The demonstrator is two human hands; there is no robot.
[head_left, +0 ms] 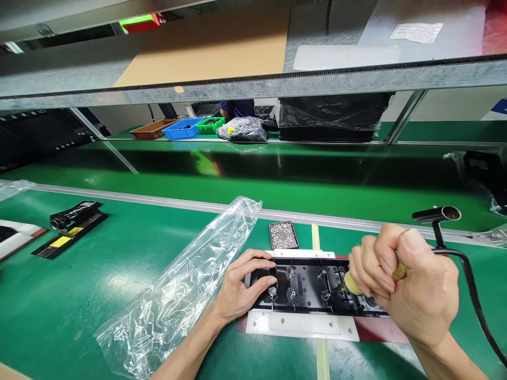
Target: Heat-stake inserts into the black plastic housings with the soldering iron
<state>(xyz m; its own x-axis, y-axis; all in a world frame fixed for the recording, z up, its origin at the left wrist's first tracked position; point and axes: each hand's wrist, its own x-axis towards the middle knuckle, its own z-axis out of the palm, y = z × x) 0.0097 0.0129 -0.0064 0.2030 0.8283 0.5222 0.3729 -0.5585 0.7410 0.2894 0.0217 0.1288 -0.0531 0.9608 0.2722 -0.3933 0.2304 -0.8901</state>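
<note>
**Left hand spread on the black panel, right hand wrapped around a tool**

At the far left of the green desk point(71, 295) lies a black part with yellow patches point(74, 230), well apart from both hands. Next comes a long clear plastic bag point(186, 287), crumpled and slanting away from the near edge.

The left forearm slants up and to the right alongside the bag. The left hand point(237, 290) arches over the left end of the black panel point(311, 287), its fingers bent toward the far edge and its thumb reaching over the inside. Fingers and thumb stand apart in an open curve (how hard they press, I cannot tell).

The panel lies in front of the person, with a white block point(301, 324) along its near side. Just beyond it sits a small box of tiny metal pieces point(287, 246).

The right forearm rises from the lower right corner, and the right hand point(420, 285) is closed in a fist around a yellow-handled tool point(352, 283), thumb uppermost. The tool slopes down to the left into the panel; whether its tip touches is unclear. Behind this hand stands a black tube point(433, 214), beside a black cable point(471, 285).
</note>
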